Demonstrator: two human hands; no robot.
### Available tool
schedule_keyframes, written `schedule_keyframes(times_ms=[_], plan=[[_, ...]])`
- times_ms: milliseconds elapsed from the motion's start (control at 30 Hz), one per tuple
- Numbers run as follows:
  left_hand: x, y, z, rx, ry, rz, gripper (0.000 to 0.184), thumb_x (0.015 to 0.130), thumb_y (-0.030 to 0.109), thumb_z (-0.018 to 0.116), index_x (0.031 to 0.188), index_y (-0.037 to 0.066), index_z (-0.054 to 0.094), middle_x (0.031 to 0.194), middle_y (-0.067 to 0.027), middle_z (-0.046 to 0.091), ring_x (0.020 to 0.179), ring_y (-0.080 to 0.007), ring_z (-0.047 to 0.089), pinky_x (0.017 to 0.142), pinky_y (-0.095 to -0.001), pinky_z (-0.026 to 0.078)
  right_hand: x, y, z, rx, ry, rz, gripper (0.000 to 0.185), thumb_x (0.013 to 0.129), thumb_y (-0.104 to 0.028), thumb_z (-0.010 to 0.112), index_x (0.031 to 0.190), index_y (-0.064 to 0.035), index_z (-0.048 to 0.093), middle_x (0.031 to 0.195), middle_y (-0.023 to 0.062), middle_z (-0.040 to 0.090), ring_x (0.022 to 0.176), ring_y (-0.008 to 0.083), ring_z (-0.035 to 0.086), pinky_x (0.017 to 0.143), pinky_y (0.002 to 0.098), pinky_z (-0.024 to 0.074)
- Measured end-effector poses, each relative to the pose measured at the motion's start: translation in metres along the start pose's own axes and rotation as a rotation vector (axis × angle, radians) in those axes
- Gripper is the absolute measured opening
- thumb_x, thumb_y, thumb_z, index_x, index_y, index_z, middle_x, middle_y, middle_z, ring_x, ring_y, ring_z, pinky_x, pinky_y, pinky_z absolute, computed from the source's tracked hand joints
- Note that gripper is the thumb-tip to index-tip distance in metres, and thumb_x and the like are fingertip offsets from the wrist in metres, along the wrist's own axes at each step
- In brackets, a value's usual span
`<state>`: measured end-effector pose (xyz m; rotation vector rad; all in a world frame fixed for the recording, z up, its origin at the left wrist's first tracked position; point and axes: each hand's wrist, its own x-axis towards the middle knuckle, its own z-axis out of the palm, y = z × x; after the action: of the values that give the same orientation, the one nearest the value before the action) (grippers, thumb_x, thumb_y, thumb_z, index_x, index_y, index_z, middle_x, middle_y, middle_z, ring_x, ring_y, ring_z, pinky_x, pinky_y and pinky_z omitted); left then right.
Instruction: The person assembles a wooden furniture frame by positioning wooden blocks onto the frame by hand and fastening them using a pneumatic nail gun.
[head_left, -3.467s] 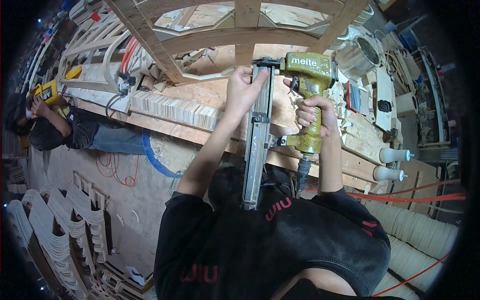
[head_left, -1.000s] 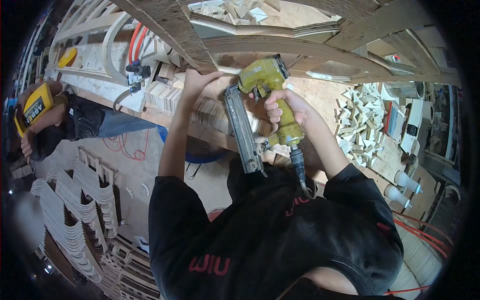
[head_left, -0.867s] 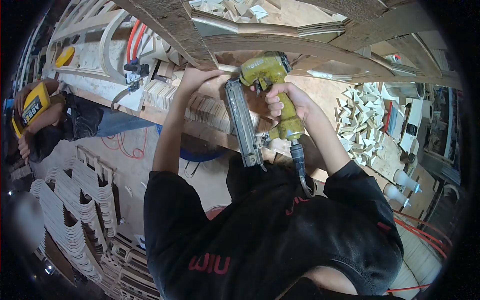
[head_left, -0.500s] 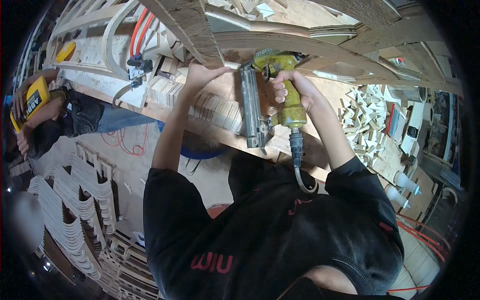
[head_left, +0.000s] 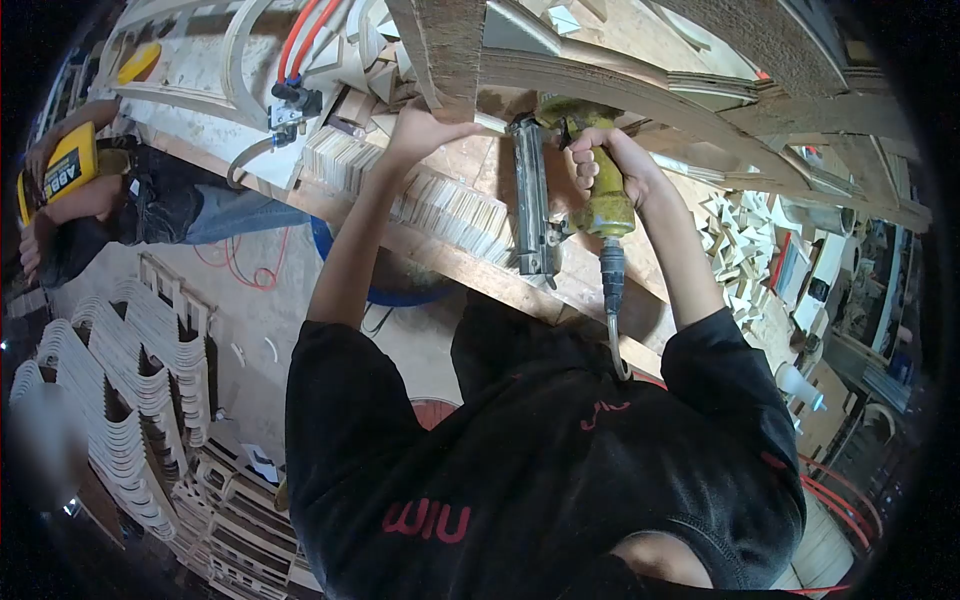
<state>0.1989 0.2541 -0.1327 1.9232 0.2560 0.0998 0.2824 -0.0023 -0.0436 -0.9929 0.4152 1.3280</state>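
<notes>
The bench (head_left: 575,275) is brightly lit around the right hand (head_left: 605,165), and white glare is caught on the frame (head_left: 600,75) just right of the grip. Above the grip, the gun (head_left: 608,212) is partly shaded. Below it, the shirt (head_left: 550,450) is rendered nearly black — its folds are faintly picked out. Straight lines are bowed toward the edges, and the corners are swallowed by black. Far lower left of the grip, a pale patch (head_left: 45,450) is badly blurred.

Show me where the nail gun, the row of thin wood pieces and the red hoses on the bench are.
Nail gun (head_left: 607,214): head view, lower end of its yellow-green grip.
Row of thin wood pieces (head_left: 455,215): head view, right-hand part of the row.
Red hoses (head_left: 291,46): head view, on the left-hand hose.
</notes>
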Motion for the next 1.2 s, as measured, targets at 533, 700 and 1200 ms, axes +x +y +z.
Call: schedule_keyframes(times_ms=[533, 700, 1200], plan=[[-0.005, -0.003, -0.002, -0.014, -0.071, -0.002, 0.041, 0.067, 0.026, 0.075, 0.096, 0.000, 0.062, 0.091, -0.0107, 0.065, 0.083, -0.0175, 0.062, 0.072, -0.0272, 0.047, -0.015, 0.000, 0.015, -0.063, 0.034, 0.030, 0.013, 0.079, -0.008, 0.055, 0.074, -0.0085, 0.043, 0.054, -0.0014, 0.045, 0.042, 0.0087, 0.042, 0.042, 0.0254, 0.0414], [-0.063, 0.067, -0.001, 0.279, 0.289, 0.020, 0.036, 0.074, 0.024, 0.067, 0.097, -0.001, 0.058, 0.094, -0.0139, 0.062, 0.089, -0.0255, 0.060, 0.076, -0.0311, 0.046, -0.036, 0.008, 0.012, -0.165, 0.019, 0.037, 0.014, 0.082, -0.013, 0.057, 0.087, -0.0066, 0.045, 0.056, -0.0018, 0.046, 0.042, 0.0071, 0.043, 0.040, 0.0224, 0.0400], [-0.181, 0.139, 0.134, 0.284, -0.108, 0.331, 0.026, 0.079, 0.007, 0.056, 0.103, 0.002, 0.048, 0.107, -0.0142, 0.049, 0.103, -0.0272, 0.049, 0.088, -0.0378, 0.039, -0.144, 0.044, -0.006, -0.544, 0.021, -0.327, 0.086, 0.067, 0.004, 0.057, 0.140, -0.0104, 0.015, 0.098, 0.0100, 0.052, 0.084, 0.0134, 0.050, 0.074, 0.0241, 0.0430]])
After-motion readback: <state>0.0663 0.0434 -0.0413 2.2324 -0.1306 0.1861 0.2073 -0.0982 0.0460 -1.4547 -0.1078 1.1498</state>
